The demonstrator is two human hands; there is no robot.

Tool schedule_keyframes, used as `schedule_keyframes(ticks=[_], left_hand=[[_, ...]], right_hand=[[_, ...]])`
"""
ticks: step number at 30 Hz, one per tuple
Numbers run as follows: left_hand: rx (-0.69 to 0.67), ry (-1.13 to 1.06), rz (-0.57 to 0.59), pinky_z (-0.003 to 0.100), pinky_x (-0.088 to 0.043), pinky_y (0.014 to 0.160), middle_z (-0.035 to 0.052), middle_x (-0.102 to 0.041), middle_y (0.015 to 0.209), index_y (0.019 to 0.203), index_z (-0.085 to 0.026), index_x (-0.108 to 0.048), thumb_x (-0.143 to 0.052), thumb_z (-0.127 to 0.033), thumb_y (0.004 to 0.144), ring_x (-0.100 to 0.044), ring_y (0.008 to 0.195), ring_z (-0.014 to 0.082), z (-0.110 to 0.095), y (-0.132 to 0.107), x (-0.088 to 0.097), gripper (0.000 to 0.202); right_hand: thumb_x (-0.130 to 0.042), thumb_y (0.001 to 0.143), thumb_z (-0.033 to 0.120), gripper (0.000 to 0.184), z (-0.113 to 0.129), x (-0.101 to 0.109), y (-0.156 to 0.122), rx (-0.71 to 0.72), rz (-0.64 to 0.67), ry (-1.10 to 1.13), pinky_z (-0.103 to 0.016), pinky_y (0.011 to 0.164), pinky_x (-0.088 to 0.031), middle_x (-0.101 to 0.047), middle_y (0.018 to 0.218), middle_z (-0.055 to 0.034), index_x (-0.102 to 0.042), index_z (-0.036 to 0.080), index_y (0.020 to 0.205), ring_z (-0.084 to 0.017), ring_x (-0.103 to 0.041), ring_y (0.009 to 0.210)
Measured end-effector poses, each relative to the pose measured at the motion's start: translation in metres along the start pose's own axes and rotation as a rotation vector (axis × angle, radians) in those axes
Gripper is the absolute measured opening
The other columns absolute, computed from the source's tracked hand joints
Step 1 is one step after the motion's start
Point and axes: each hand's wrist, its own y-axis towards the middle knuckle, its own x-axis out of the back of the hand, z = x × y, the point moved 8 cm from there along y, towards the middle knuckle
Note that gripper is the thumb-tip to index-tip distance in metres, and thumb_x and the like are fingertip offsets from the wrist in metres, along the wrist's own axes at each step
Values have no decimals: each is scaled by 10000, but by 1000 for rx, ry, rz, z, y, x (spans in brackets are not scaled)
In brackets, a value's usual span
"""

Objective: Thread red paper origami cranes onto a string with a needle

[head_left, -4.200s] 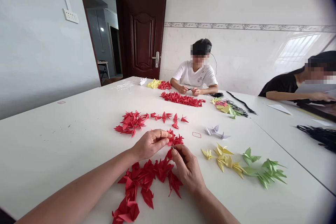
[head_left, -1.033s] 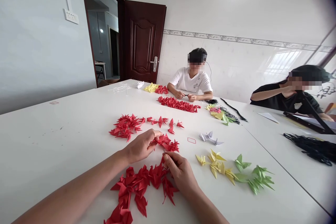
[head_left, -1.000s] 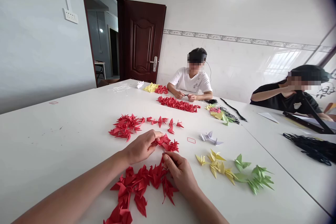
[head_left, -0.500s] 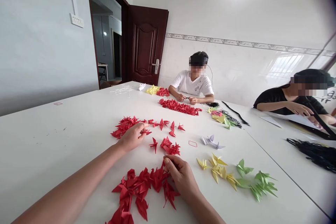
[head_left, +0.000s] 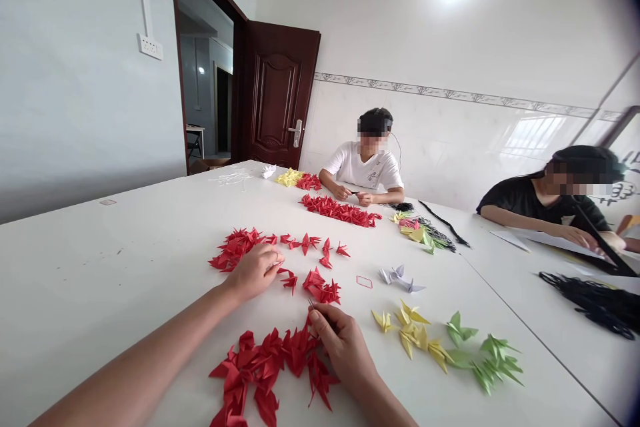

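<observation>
Logging remotely from the head camera. I am reading the left hand (head_left: 255, 272) as loosely curled and hovering above the counter (head_left: 100, 280), its fingertips just beside a single red origami crane (head_left: 289, 280). I cannot tell whether those fingers are gripping anything. The right hand (head_left: 340, 340) is pinching a thin needle (head_left: 311, 304) between thumb and fingers, with the tip pointing up toward a small cluster of red cranes (head_left: 321, 288).

That hand is lying at the edge of a loose heap of red cranes (head_left: 265, 357) on the near side of the counter. Beyond the left hand, a second heap of red cranes (head_left: 235, 251) is trailing off to the right into a scattered line (head_left: 313, 241). Yellow cranes (head_left: 415, 340) and green cranes (head_left: 485, 360) are lying to the right of the right hand, with pale lilac cranes (head_left: 400, 278) further along and a small red loop (head_left: 364, 282) beside them.

At the far end, a co-worker in a white T-shirt (head_left: 363, 167) is working with both hands behind a row of red cranes (head_left: 340, 211). To the right, a co-worker in black (head_left: 540, 203) is pressing on a white sheet (head_left: 550, 243), near a tangle of black cord (head_left: 595, 303).
</observation>
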Motion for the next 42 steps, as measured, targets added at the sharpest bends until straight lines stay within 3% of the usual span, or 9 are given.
schedule_keyframes(ticks=[3,8,11,15,18,22,25,30,42], left_hand=[[-106,-49,53,326,-438,857,77,-625,981,897,-176,-625,-463,-156,803,-544,965,192,-22,-1,-4,188],[-221,-117,242,333,-423,870,56,-644,1016,973,-209,-628,-452,-121,801,-536,994,192,-52,-7,-22,261],[-218,-124,262,314,-426,850,42,-659,973,980,-205,-628,-409,-44,781,-551,941,176,-53,-8,-27,337],[-185,-108,216,308,-437,790,42,-672,850,873,-193,-653,-405,-62,795,-559,848,175,-44,-6,-27,291],[-106,-177,163,291,-452,751,31,-667,789,803,-199,-650,-433,-84,780,-569,812,169,-37,-3,-22,247],[213,-442,28,253,-480,676,38,-647,810,801,-173,-615,-496,-179,768,-593,761,153,-21,-2,-13,124],[387,-655,23,248,-483,621,8,-607,725,930,-152,-574,-545,-244,748,-577,660,131,-20,-5,-18,206],[422,-827,71,258,-483,608,-14,-559,686,1022,-138,-524,-560,-261,733,-559,630,121,-30,-9,-29,316],[379,-766,88,246,-473,602,2,-574,717,949,-150,-571,-539,-240,738,-554,657,124,-40,-10,-25,231]], right_hand=[[-461,823,487,381,-1,-1,1,10,8,1,-193,441,-292,-466,599,11,-607,137,865,-92,-345,503],[-463,815,506,392,-2,0,1,27,-5,-7,-190,432,-289,-469,593,16,-615,147,850,-94,-353,496],[-461,821,498,389,-1,0,1,30,-2,-11,-187,427,-292,-478,599,10,-620,145,859,-93,-356,496],[-466,815,505,396,-2,0,1,20,-5,-10,-186,418,-294,-489,599,8,-623,147,877,-90,-354,484],[-470,805,519,414,-2,0,1,8,-8,1,-188,416,-298,-491,597,6,-624,143,886,-89,-352,478],[-469,802,521,426,-2,0,1,7,-10,6,-190,420,-301,-479,583,7,-623,131,875,-90,-352,482],[-465,815,502,407,0,2,0,21,-20,4,-193,432,-312,-487,597,4,-623,134,888,-92,-362,495],[-479,806,500,396,2,4,-2,36,-50,-4,-198,437,-318,-505,598,4,-633,139,862,-91,-373,487],[-478,810,477,380,5,4,-1,48,-62,-93,-207,471,-318,-505,585,14,-649,146,888,-104,-395,505]])
